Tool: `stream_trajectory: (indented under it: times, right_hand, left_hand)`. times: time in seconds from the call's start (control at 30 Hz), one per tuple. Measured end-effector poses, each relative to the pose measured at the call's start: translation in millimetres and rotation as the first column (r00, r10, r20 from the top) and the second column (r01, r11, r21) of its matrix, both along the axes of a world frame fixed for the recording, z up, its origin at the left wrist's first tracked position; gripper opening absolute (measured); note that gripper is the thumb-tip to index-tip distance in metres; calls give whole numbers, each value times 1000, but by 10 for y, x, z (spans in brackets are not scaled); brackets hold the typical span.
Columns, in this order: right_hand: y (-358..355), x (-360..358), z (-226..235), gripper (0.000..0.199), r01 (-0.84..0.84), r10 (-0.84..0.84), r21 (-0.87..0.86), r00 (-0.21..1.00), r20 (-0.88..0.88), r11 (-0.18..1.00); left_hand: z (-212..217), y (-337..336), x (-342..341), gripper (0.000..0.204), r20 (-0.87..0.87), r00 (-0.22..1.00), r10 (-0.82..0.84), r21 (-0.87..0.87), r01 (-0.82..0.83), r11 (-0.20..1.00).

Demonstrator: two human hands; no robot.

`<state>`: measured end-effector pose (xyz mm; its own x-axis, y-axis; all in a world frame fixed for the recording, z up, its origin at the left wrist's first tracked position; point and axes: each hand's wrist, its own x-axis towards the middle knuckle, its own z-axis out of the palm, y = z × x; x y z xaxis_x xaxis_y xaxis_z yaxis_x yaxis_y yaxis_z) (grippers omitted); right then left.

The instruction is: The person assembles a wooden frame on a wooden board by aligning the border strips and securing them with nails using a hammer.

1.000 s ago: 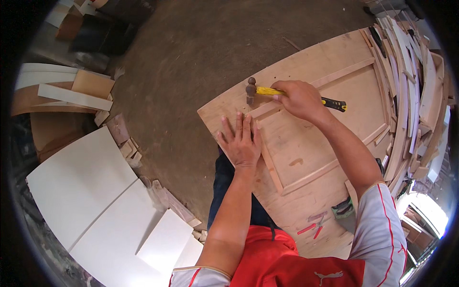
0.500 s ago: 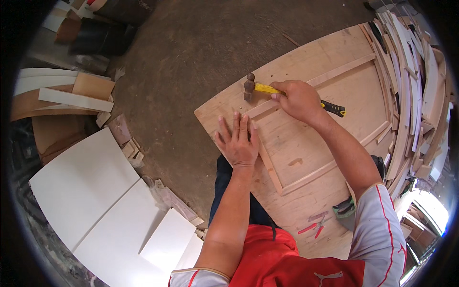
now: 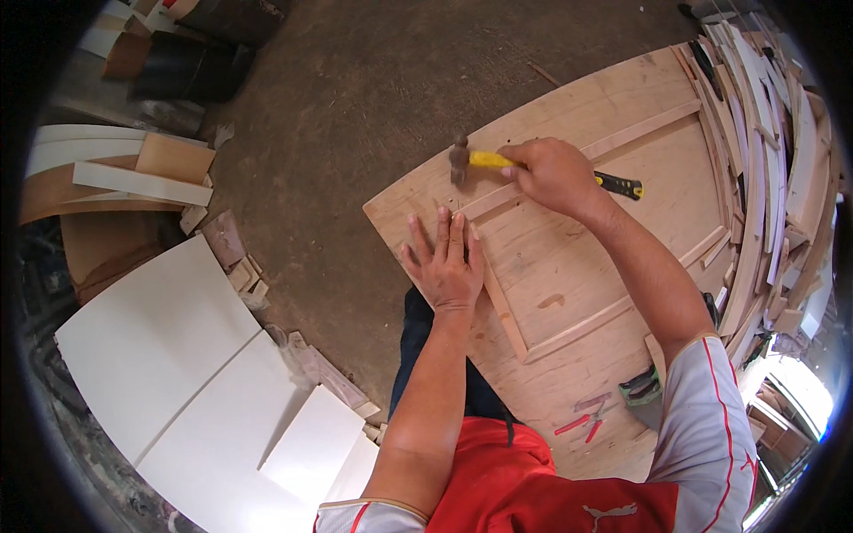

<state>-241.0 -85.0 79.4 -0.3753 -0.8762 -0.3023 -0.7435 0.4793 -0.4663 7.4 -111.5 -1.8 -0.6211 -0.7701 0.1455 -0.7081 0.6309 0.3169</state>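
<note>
A large plywood panel [image 3: 613,107] lies on the dirt floor with thin wooden strips [image 3: 502,302] forming a rectangular frame on it. My left hand [image 3: 444,266] lies flat on the panel, fingers spread, pressing the near corner of the frame. My right hand [image 3: 555,173] grips a hammer [image 3: 471,160] with a yellow and black handle. The hammer's steel head hovers just above the panel near the frame corner, a little beyond my left fingertips.
White boards [image 3: 169,346] lie on the floor to the left, with wood offcuts [image 3: 227,240] beside them. Curved wooden strips [image 3: 764,142] are stacked at the right. Red-handled pliers [image 3: 577,422] lie on the panel's near part. Dark drums [image 3: 191,62] stand at the top left.
The hammer head has shifted slightly left and down toward the frame corner. My left hand stays flat on the same spot.
</note>
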Motion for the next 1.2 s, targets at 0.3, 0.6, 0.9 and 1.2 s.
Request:
stream_trajectory:
  times: [0.3, 0.6, 0.9, 1.2]
  right_hand:
    - [-97, -66, 101, 29, -57, 54, 74, 998, 43, 996]
    - [-65, 22, 137, 31, -38, 35, 81, 999, 38, 996]
    - [23, 11, 47, 30, -69, 70, 29, 997, -16, 997]
    - [-33, 24, 88, 28, -85, 86, 35, 996, -13, 996]
  left_hand:
    - [-13, -13, 23, 39, -5, 1000, -23, -2, 23, 1000]
    - [-29, -11, 45, 40, -5, 999, -36, 10, 36, 999]
    - [-37, -14, 33, 41, 14, 999, -44, -5, 44, 999]
    - [-13, -24, 36, 37, -39, 999, -3, 6, 3, 1000]
